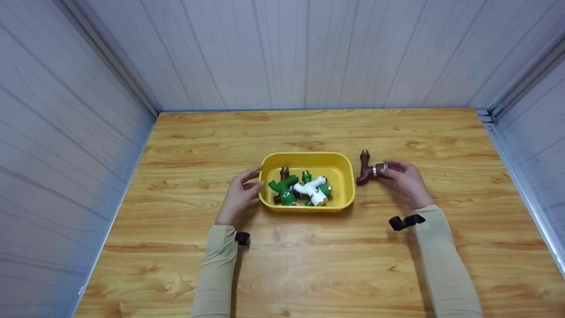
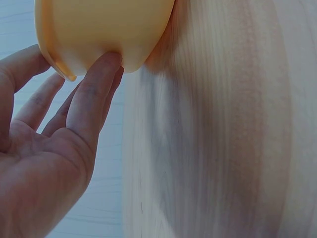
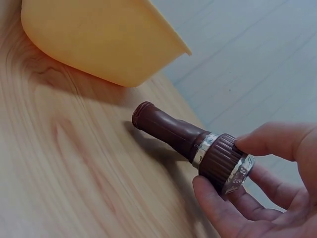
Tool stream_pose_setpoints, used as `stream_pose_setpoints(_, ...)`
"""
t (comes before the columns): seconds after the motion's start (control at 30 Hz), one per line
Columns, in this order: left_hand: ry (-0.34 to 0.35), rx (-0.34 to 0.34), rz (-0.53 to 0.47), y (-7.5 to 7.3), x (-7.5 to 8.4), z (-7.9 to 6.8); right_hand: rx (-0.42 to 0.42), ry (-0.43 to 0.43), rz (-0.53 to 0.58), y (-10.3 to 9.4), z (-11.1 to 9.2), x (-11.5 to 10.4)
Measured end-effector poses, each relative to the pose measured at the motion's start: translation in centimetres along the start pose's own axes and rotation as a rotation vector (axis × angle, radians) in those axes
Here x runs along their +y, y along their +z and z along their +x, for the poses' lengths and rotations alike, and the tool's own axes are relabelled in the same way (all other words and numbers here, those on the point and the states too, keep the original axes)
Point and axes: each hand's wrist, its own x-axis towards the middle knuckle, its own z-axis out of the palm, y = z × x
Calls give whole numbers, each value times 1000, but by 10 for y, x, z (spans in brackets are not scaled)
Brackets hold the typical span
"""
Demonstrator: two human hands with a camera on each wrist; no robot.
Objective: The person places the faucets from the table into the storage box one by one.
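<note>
My right hand [image 1: 404,179] pinches a brown plastic tap [image 1: 365,170] by its ribbed knob with silver bands. In the right wrist view, thumb and fingers are round the knob of the tap [image 3: 168,130], and its spout points toward the yellow tub [image 3: 99,42]. At the other end of the tub [image 1: 306,208], my left hand [image 1: 238,194] holds the rim and end wall with thumb and fingers. That end wall of the tub [image 2: 104,29] fills the top of the left wrist view. Inside lie a white tap [image 1: 311,187], green taps [image 1: 284,187] and a partly hidden brown one [image 1: 284,171].
The tub stands on a wood-grain table [image 1: 309,265]. Pale panel walls [image 1: 282,53] enclose the table at the back and both sides. Dark wrist cameras [image 1: 406,221] are strapped over both sleeves.
</note>
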Motion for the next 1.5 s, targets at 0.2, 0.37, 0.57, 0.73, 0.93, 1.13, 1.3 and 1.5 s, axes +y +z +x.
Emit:
stream_pose_setpoints(0.2, -14, 11, -17, 1, -1, 0, 36, -26, 37, -4, -8, 0)
stream_pose_setpoints(0.37, -12, 22, 1, 1, 0, -1, 49, -39, 50, -7, -15, -3)
stream_pose_setpoints(0.57, 5, 15, -14, 1, 0, -1, 39, -63, 74, -8, -24, -9)
stream_pose_setpoints(0.73, -5, 16, -11, 1, 0, -1, 29, -88, 130, -4, -29, -16)
stream_pose_setpoints(0.93, -11, -8, -14, 0, 1, 0, 18, -102, 208, 4, -36, -24)
stream_pose_setpoints(1.13, -10, -35, -54, -1, 0, -1, 2, -147, 188, 14, -42, -29)
stream_pose_setpoints(1.3, -4, -17, -26, 0, 0, -1, -17, -172, 141, 24, -45, -31)
stream_pose_setpoints(1.5, -3, 8, -1, 1, 0, 0, -51, -180, 123, 35, -47, -32)
